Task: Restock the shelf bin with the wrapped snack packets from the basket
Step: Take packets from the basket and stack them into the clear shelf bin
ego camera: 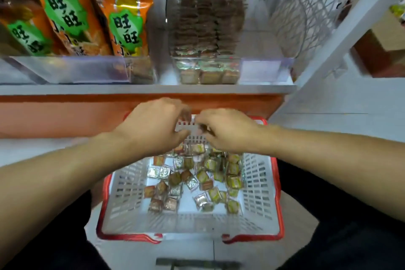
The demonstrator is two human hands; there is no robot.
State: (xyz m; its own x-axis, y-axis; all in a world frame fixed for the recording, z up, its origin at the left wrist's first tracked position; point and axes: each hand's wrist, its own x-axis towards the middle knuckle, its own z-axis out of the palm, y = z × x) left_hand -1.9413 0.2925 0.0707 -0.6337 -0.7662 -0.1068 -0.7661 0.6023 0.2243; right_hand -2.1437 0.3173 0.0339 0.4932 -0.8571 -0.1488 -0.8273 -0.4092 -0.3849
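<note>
Both hands, the left hand [153,125] and right hand [225,130], met over the basket [258,182] below the shelf bin [258,70], each grip seemingly curled round snack packets [192,180], though blur left that uncertain.

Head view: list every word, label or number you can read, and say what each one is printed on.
"旺旺" on the green label of the right orange bag.
"旺旺" on the green label of the middle orange bag.
"旺" plus part of a second character on the left orange bag, cut off by the shelf guard.
Packets in the basket: print too small to read.
Packets in the clear bin: print blurred, unreadable.
</note>
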